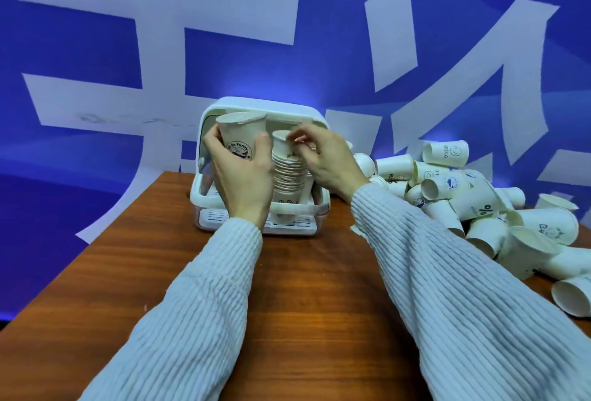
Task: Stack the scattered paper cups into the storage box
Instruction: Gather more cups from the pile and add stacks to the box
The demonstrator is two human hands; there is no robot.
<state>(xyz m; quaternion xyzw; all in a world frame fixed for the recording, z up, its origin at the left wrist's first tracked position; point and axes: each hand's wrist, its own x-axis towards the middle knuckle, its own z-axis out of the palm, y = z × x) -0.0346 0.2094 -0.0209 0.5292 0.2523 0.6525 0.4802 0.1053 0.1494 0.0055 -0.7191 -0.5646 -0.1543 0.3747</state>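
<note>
Left hand (241, 173) clasps an inverted paper cup (240, 135); right hand (323, 157) apparently pinches the top of the nested cup stack (287, 173) inside the storage box (256, 212).

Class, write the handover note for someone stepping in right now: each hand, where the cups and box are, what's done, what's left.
Left hand: gripping one upside-down paper cup above the storage box.
Right hand: fingertips on top of the cup stack standing in the box.
Done: one tall nested stack is in the box.
Left: add the held cup, then clear the loose cup pile on the table, right of the box.
</note>
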